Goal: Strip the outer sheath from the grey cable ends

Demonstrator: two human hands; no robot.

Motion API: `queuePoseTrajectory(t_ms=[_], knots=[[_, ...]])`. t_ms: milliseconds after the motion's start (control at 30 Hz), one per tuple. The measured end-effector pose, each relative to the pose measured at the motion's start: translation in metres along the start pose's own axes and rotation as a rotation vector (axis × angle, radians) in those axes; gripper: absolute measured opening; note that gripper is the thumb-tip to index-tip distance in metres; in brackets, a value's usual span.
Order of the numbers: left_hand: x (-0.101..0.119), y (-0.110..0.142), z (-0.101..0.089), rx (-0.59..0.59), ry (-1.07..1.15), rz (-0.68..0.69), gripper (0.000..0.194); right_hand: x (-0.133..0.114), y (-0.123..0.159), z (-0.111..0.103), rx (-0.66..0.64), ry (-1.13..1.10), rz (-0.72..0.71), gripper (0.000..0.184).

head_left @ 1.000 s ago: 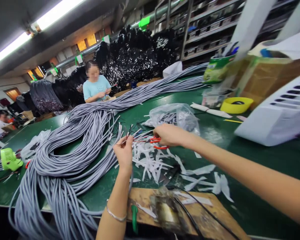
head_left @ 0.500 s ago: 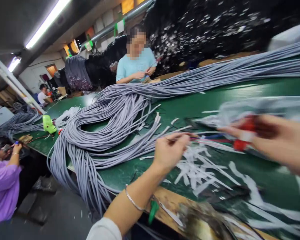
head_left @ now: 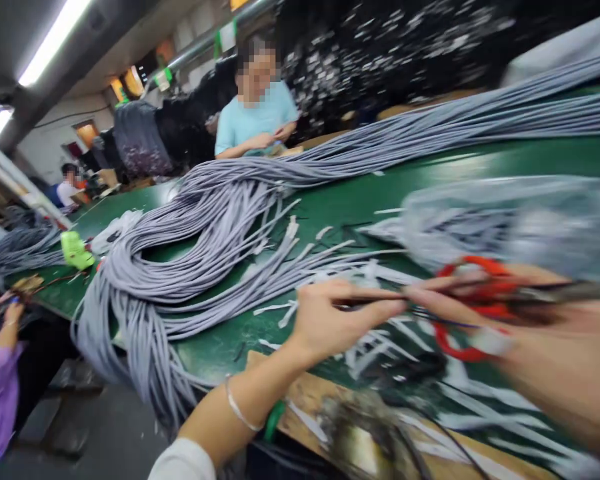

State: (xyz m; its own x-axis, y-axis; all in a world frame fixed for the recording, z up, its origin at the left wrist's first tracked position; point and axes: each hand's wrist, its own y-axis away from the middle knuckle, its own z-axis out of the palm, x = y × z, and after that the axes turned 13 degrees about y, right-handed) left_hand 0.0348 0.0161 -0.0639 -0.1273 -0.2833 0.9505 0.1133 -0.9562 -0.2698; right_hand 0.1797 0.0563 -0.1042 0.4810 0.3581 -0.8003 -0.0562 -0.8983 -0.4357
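Observation:
My left hand [head_left: 337, 313] is closed in a pinch at the centre, its fingertips meeting those of my right hand [head_left: 540, 340]. Between and just past the fingertips shows a thin dark blue wire [head_left: 453, 320]; the rest of what is pinched is mostly hidden. Red-handled scissors [head_left: 497, 293] sit in my right palm, the blades blurred and pointing back toward the wrist. Around a finger of that hand is a white wrap [head_left: 495, 341]. Left of my hands, loose ends of a large bundle of grey cables [head_left: 190, 280] fan out over the green table.
White strips [head_left: 375, 353] lie scattered below my hands. A clear plastic bag [head_left: 480, 213] holding grey pieces is at the back right. Along the near edge are a wooden board [head_left: 265, 363] and a grimy device [head_left: 360, 440]. Co-workers sit across and to the left.
My right hand has moved left with the scissors until its fingertips meet my left hand's. The coloured wires that stretched between the hands are now mostly covered. The view has shifted slightly right.

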Motion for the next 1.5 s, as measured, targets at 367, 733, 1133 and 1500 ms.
queuePoseTrajectory(t_ms=[367,733,1133,1500], knots=[[0.003,-0.009,0.008,0.139,0.473,-0.237,0.03,-0.058,-0.002,-0.008,0.007,-0.358,0.08,0.034],[0.003,-0.011,0.008,0.093,0.295,-0.168,0.037,-0.055,-0.016,-0.019,-0.208,-0.361,0.155,0.035],[0.011,-0.016,0.003,0.125,0.513,-0.18,0.037,-0.046,-0.016,-0.022,0.005,0.002,-0.229,0.011],[0.018,-0.012,-0.003,0.036,0.434,-0.162,0.045,-0.039,-0.036,-0.027,-0.163,0.163,-0.385,0.014]])
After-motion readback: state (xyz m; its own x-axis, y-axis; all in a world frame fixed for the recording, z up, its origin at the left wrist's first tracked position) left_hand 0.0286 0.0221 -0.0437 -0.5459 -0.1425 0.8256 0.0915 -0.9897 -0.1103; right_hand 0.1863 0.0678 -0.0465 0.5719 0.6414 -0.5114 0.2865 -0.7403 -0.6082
